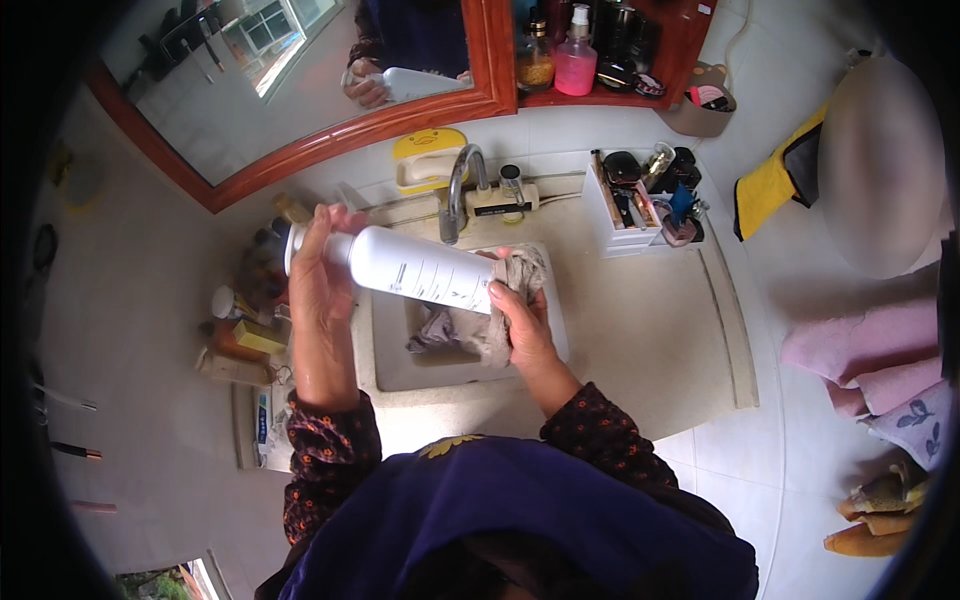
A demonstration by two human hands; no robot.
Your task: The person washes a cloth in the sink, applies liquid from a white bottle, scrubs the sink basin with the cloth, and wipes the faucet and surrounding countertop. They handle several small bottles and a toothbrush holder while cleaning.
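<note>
I hold a white bottle point(420, 270) sideways over the sink point(385, 370). My left hand point(318, 290) grips its cap end at the left. My right hand point(522, 320) presses a grey-brown cloth point(510, 290) against the bottle's base at the right. Part of the cloth hangs down into the basin. The curved metal tap point(458, 190) stands just behind the bottle.
A red-framed mirror point(300, 90) hangs above the sink. Several bottles and jars point(245, 310) crowd the counter's left side. A white organiser point(640, 200) with small items sits at the right. A pink pump bottle point(577, 55) stands on the shelf. Pink towels point(870, 350) hang far right.
</note>
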